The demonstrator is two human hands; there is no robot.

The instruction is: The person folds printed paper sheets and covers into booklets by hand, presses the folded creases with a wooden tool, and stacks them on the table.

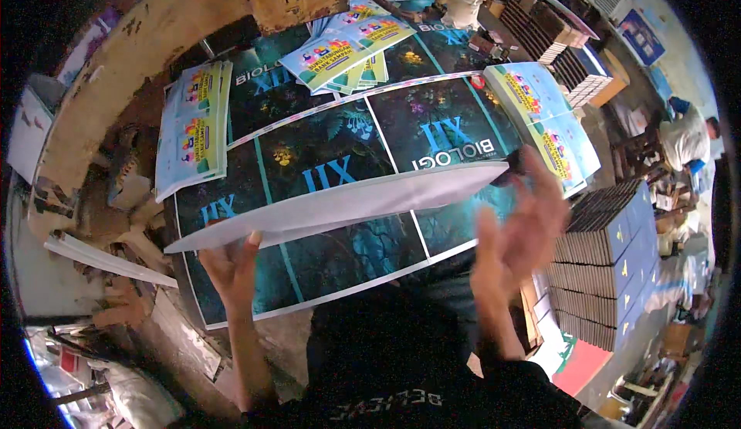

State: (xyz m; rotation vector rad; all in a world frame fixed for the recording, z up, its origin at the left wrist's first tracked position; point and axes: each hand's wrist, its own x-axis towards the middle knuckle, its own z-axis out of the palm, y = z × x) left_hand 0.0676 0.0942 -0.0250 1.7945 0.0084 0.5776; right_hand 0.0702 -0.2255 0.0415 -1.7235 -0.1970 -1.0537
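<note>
Both hands lift one large printed sheet (347, 201), its white underside facing up. The left hand (231, 263) pinches the sheet's near-left edge, fingers curled under it. The right hand (521, 220), blurred, grips the sheet's far-right corner with fingers spread wide. The sheet hovers over a stack of dark cover sheets (340, 151) on the bench (116, 58). At 12 o'clock lie pale booklets (347, 47); at 3 o'clock stand stacked blue books (610, 259).
</note>
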